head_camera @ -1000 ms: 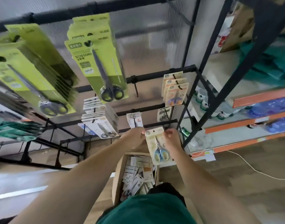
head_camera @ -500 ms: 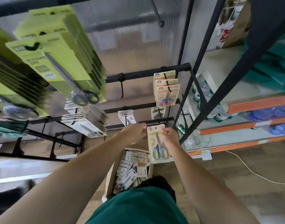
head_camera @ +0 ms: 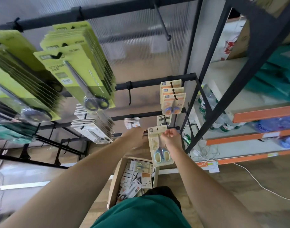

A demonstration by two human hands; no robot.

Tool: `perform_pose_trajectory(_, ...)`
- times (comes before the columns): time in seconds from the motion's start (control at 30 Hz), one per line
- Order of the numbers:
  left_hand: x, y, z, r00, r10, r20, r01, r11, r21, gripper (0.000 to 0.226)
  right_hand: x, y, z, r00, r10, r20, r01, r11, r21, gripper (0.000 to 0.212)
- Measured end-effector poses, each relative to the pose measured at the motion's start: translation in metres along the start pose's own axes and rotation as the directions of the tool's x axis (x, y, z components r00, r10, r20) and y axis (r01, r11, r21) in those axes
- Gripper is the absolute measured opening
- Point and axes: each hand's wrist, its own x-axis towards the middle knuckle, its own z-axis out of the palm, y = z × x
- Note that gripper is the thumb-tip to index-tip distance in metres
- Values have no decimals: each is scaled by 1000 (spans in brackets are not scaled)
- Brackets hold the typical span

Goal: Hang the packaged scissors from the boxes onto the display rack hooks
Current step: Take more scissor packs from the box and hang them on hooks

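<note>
From the head view, the step in hand looks like the hanging itself: a pack (head_camera: 159,145) of blue-handled scissors is held up against the lower right part of the rack (head_camera: 187,79), above the open box (head_camera: 115,178) of further packs on the floor. The right hand (head_camera: 171,137) pinches the pack near its top edge, by the hang hole, with fingers curled round the card. The left hand (head_camera: 136,137) reaches to the pack's left edge, just below a small bundle of white packs; it is blurred, and whether it grips the card or only steadies it with loose fingers cannot be told. A thin hook (head_camera: 165,123) stands just above the pack's top, with one small pack already on it; whether the hole has met the hook's tip is too fine to see. Higher on the same side, three like packs (head_camera: 173,102) hang on another hook. The next move, I judge, calls for lining the hole up with the hook's tip and sliding the card back along it, then letting go and reaching into the box for another.
</note>
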Motion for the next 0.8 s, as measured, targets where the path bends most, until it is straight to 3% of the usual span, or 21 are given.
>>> perform_pose_trajectory(0.1, -5, -8, -13, 997, -33, -71, 30, 999, -44, 34, -13, -28, 5, 998, -57, 38, 57, 998, 9, 25)
perform_pose_trajectory(0.2, -21, -12, -34, 979, -99, -179, 100, 995, -8, 34, -24, -60, 15, 975, -207, 77, 208, 978, -7, 37)
perform_pose_trajectory(0.37, -40, -28, -48, 939, -185, -291, 159, 981, -112, 39, -43, -101, 33, 894, -415, 170, 438, 888, -138, 13)
perform_pose_trajectory(0.53, -57, -41, -55, 944, -126, -304, 80, 984, -159, 35, -58, -118, 50, 860, -476, 184, 500, 858, -114, 11)
perform_pose_trajectory(0.8, -66, -52, -64, 951, -90, -298, 22, 975, -223, 31, -59, -132, 73, 869, -488, 78, 487, 815, -315, 12)
